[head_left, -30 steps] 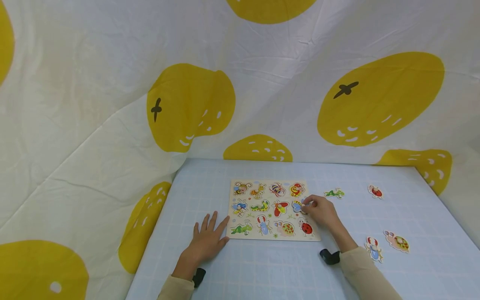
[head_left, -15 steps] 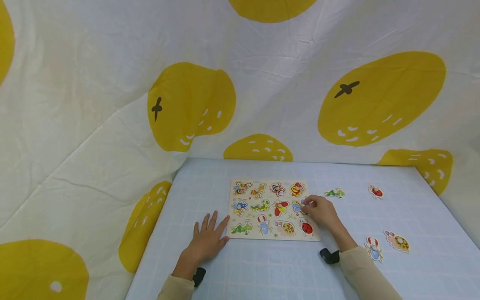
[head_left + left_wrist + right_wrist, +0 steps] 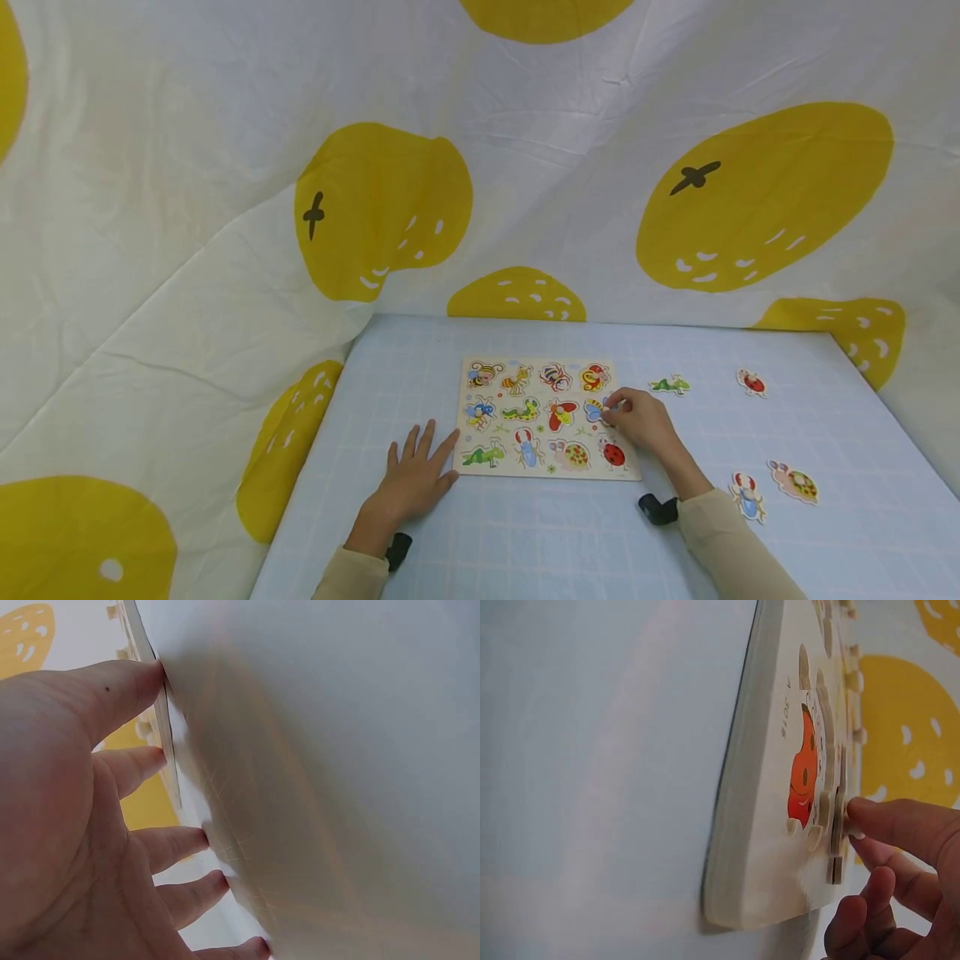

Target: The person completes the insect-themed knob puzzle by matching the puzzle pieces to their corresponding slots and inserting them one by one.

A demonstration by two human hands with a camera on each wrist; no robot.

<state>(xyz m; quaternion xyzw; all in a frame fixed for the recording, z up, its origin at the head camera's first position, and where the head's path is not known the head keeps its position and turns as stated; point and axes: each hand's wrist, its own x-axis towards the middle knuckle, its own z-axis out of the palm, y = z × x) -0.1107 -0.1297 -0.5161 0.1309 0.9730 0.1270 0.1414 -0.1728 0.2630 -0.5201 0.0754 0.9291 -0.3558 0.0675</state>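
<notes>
A wooden peg puzzle board (image 3: 495, 472) printed with insects lies on the table. Spread out beside its left edge is my left hand (image 3: 413, 485). In the left wrist view, the thumb and index fingertip reach the board's side (image 3: 166, 724), and the other fingertips meet the tabletop. At the board's right side, my right hand (image 3: 645, 423) pinches the knob of a blue-winged, yellow-striped insect puzzle piece (image 3: 592, 411) between thumb and index finger. That piece (image 3: 838, 825) is right at its recess in the right wrist view, partly hidden by the fingers. Just nearer is the printed red ladybug recess (image 3: 613, 455).
To the right lie loose pieces: a green grasshopper (image 3: 670, 385), a ladybug (image 3: 752, 383), a blue beetle (image 3: 747, 498) and a pink snail (image 3: 795, 483). Several pieces fill the board's upper two rows. A white cloth with yellow fruit prints (image 3: 555, 250) hangs behind the table.
</notes>
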